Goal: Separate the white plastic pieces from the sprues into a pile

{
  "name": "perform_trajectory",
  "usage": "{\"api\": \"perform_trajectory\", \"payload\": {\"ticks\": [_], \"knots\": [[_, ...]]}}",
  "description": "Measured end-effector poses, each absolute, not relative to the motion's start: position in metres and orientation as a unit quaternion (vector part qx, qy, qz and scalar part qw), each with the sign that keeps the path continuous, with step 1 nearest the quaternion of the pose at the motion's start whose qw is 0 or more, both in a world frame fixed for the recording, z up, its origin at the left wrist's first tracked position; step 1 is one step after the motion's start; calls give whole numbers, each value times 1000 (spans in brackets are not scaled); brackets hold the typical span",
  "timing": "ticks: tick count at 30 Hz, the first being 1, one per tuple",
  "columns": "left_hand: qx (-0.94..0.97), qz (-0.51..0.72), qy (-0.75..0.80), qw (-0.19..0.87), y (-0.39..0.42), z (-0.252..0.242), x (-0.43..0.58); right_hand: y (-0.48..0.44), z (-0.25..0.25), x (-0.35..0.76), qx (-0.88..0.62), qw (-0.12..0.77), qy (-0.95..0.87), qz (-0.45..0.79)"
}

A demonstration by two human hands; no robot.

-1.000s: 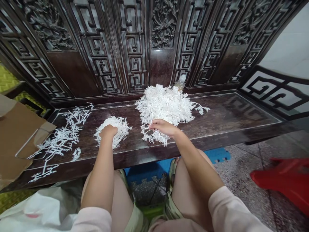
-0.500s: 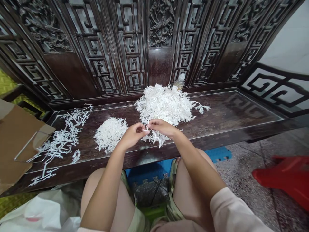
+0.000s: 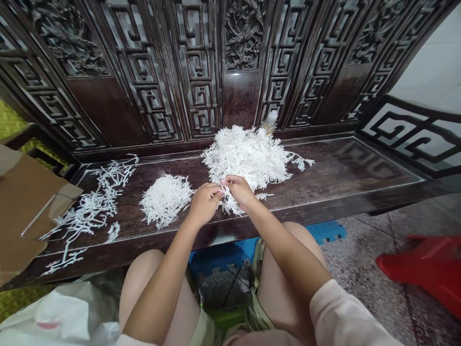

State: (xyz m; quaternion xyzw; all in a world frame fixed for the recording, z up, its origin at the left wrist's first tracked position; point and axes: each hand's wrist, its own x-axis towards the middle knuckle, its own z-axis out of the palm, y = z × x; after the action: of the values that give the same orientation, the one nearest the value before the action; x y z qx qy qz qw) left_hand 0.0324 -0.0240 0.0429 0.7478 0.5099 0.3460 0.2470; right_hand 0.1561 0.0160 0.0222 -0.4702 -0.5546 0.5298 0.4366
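My left hand and my right hand meet over the front part of a dark wooden bench. The fingertips of both are pinched on a small white branched plastic piece, mostly covered by the fingers. Just behind them rises a big heap of white branched plastic pieces. More of these white pieces lie under and beside my right hand. To the left of my left hand is a smaller mound of short white bits.
Bare white branching stems are strewn at the bench's left end, against a cardboard box. A capped bottle stands behind the big heap, before the carved backrest. A red plastic object is on the floor at right.
My left hand has moved slightly right and turned more palm-down, and my right hand has drawn a little left. The two hands are closer together. Both keep their pinch.
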Motion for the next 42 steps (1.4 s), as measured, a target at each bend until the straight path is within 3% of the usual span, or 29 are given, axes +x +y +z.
{"api": "perform_trajectory", "payload": {"ticks": [5, 8, 11, 15, 19, 22, 24, 32, 38, 42], "knots": [[791, 330, 435, 278, -47, 71, 35, 44, 11, 175, -622, 497, -488, 357], [743, 293, 553, 238, -42, 68, 0, 55, 7, 180, -596, 430, -535, 417], [605, 133, 775, 126, -16, 38, -53, 50, 6, 170, -525, 398, -576, 483], [484, 54, 858, 165, 10, 3, -94, 37, 6, 158, -487, 377, -587, 525], [504, 157, 822, 212, 10, 10, -72, 32, 12, 164, -480, 373, -590, 531], [594, 257, 670, 364, -6, 25, -33, 29, 18, 167, -471, 385, -593, 527], [631, 254, 585, 441, -19, 30, -8, 25, 20, 166, -465, 395, -590, 528], [646, 296, 613, 347, -36, 19, 42, 24, 16, 159, -479, 390, -623, 480], [626, 362, 552, 416, -35, 31, 30, 30, 22, 170, -500, 445, -581, 463], [606, 393, 554, 414, -33, 33, 28, 23, 35, 171, -506, 436, -529, 524]]}}
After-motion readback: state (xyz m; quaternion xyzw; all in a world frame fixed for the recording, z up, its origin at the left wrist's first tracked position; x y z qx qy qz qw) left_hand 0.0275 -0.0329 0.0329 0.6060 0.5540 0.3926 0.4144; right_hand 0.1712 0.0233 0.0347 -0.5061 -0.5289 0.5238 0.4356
